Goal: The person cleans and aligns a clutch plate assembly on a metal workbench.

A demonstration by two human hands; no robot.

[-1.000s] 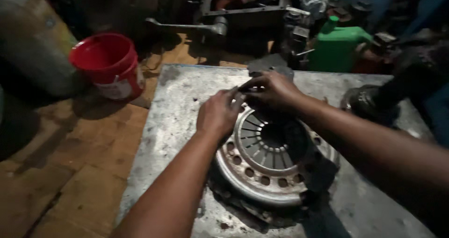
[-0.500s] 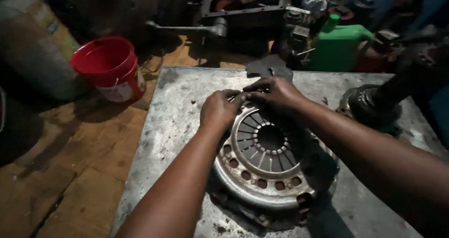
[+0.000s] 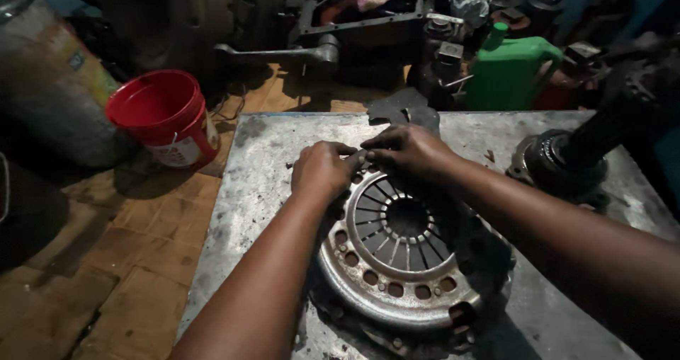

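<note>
A round, grey metal clutch pressure plate (image 3: 397, 254) with radial spring fingers and a ring of holes lies flat on a worn metal table (image 3: 276, 162). My left hand (image 3: 322, 170) rests on the plate's far left rim, fingers curled. My right hand (image 3: 407, 151) sits on the far rim beside it. The fingertips of both hands meet over a small part at the rim; what they pinch is too small to tell.
A red plastic bucket (image 3: 164, 116) stands on the wooden floor left of the table. A green jug (image 3: 508, 66) and dark engine parts crowd the far side. A dark round part with a shaft (image 3: 567, 158) sits at the table's right. A grey drum (image 3: 49, 84) stands far left.
Both hands stay at the plate's far rim, their fingertips drawn closer together. The view has shifted slightly, so the plate sits a little lower and more central.
</note>
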